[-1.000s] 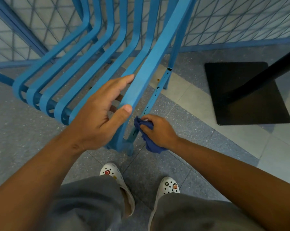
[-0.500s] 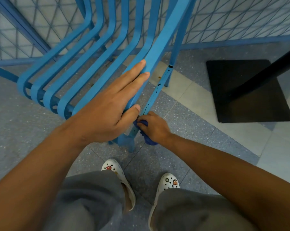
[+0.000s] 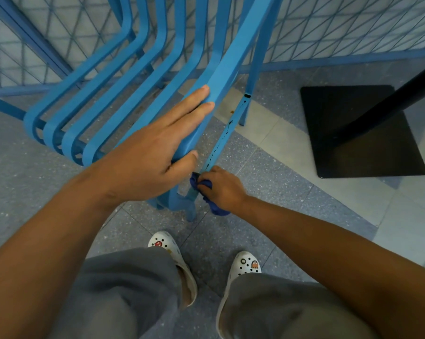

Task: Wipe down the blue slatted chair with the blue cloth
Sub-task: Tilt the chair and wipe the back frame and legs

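The blue slatted chair (image 3: 123, 99) fills the upper left of the head view, its curved slats running down toward me. My left hand (image 3: 155, 150) lies flat on the nearest slat, fingers straight along its top and thumb under its edge. Below it, my right hand (image 3: 221, 187) grips the dark blue cloth (image 3: 216, 206), bunched in the fist, and presses it against the chair's thin side rail (image 3: 221, 140) near the front leg. The rail has dark chipped marks. Part of the cloth is hidden in my fist.
A black square table base (image 3: 358, 133) with a dark post (image 3: 392, 104) stands on the floor to the right. A blue mesh fence (image 3: 341, 28) runs behind the chair. My white clogs (image 3: 243, 265) stand on the speckled grey floor just below the chair leg.
My left hand has slid further up the nearest slat and flattened on it. My right hand with the cloth has stayed low on the side rail, shifting only slightly.
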A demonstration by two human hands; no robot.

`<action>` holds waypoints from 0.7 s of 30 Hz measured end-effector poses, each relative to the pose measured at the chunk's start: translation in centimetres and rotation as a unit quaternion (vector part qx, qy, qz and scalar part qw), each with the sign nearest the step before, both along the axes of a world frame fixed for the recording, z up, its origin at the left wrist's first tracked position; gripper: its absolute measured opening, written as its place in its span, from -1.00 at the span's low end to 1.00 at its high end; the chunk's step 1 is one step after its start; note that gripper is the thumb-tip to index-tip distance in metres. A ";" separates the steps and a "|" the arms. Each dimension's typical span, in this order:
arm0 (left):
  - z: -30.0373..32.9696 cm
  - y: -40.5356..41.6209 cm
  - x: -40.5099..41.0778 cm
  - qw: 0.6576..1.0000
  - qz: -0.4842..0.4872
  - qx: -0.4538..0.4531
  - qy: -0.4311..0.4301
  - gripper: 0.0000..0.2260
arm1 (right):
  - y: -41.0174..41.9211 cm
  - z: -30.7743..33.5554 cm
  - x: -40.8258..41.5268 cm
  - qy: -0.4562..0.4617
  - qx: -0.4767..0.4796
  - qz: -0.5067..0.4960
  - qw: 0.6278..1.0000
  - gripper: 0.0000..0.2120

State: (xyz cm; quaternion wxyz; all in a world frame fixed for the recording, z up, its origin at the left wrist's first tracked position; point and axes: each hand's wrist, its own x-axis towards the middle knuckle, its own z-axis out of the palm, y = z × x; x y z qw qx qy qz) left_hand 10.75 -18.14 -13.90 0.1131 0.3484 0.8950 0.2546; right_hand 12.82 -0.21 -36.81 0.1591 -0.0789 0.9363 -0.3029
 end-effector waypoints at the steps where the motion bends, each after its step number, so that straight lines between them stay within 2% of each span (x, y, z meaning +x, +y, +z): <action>1: 0.3 0.2 -0.3 1.000 -0.001 -0.015 0.000 -0.35 | 0.2 0.2 -0.4 -0.001 0.003 -0.009 1.000 -0.78; 5: 1.7 1.6 -2.2 0.997 -0.022 -0.073 -0.007 -0.31 | 0.7 0.5 -1.6 0.002 -0.005 -0.045 0.999 -0.83; 7: 2.3 2.6 -3.6 0.995 -0.034 -0.091 -0.026 -0.30 | 0.6 0.4 -1.3 0.000 -0.007 -0.038 0.999 -0.78; 9: 2.6 3.4 -4.7 0.994 -0.038 -0.095 -0.047 -0.30 | 0.3 0.3 -0.9 -0.016 0.007 -0.011 1.000 -0.72; 12: 2.4 3.8 -5.4 0.993 -0.035 -0.090 -0.062 -0.28 | 0.1 0.2 -0.8 -0.018 0.019 0.034 0.999 -0.73; 18: 2.2 3.8 -5.2 0.993 -0.029 -0.095 -0.066 -0.28 | 1.5 0.3 -2.4 0.013 -0.017 -0.056 0.998 -0.78; 21: 2.3 3.9 -5.2 0.992 -0.031 -0.097 -0.069 -0.28 | 1.0 0.5 -1.2 -0.010 -0.017 -0.033 0.999 -0.78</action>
